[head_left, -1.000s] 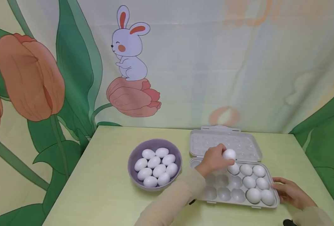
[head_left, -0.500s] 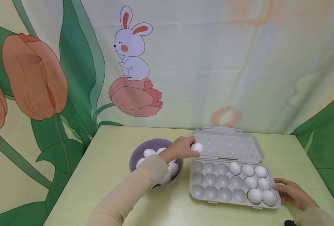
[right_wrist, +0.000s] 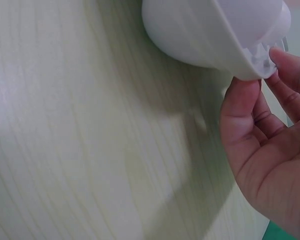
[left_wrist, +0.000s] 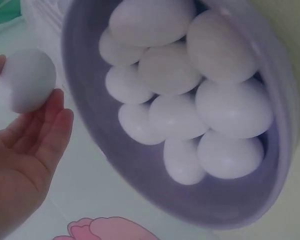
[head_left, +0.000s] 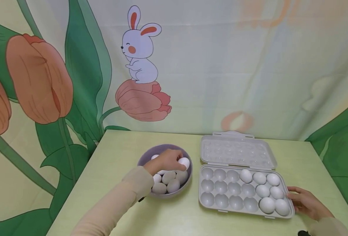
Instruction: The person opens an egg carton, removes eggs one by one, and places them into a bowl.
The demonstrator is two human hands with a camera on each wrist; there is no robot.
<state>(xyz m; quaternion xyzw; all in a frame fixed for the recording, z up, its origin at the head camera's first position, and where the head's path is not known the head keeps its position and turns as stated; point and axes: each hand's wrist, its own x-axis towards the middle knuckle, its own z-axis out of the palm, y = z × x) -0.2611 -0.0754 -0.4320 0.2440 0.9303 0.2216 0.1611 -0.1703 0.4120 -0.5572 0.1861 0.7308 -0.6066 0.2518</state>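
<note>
A white egg (head_left: pixel 184 163) is pinched between the thumb and fingers of my left hand (head_left: pixel 168 160), above the right side of a purple bowl (head_left: pixel 141 160). Several more white eggs (left_wrist: pixel 177 115) lie in the bowl, partly covered by the hand in the head view. To the right lies an open plastic egg box (head_left: pixel 215 208), its lid (head_left: pixel 237 152) laid back. Eggs (head_left: pixel 262 190) fill the pockets at its right end, with one more at the back beside them. My right hand (head_left: pixel 306 202) grips the rim of the box's right end between thumb and fingers.
The pale wood-grain table (head_left: pixel 179 216) carries the bowl and the box, with a gap between them. A printed curtain (head_left: pixel 203 65) with a rabbit and tulips hangs right behind the table's back edge.
My left hand has moved left from over the egg box to over the bowl, with the egg held throughout. The right hand stays at the box's end. The head view has shifted slightly.
</note>
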